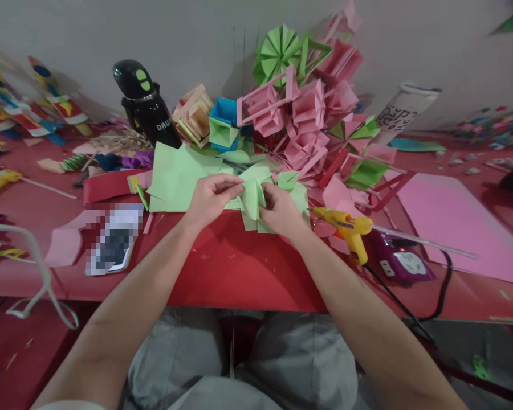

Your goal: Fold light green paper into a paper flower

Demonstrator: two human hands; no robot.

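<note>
A folded piece of light green paper (252,199) is held up between my two hands above the red table (239,262). My left hand (211,198) pinches its upper left edge between thumb and fingers. On the other side, my right hand (281,208) closes on its right part, with some fingertips hidden behind the folds. Beneath and around the hands lie light green sheets (177,176) and smaller green pieces (299,199).
Pink folded paper shapes (305,108) pile up behind, beside a black bottle (147,108). A yellow glue gun (346,228) and purple power strip (402,259) sit at right, near a pink sheet (465,222). A phone (117,239) lies at left, near a white cable (38,256).
</note>
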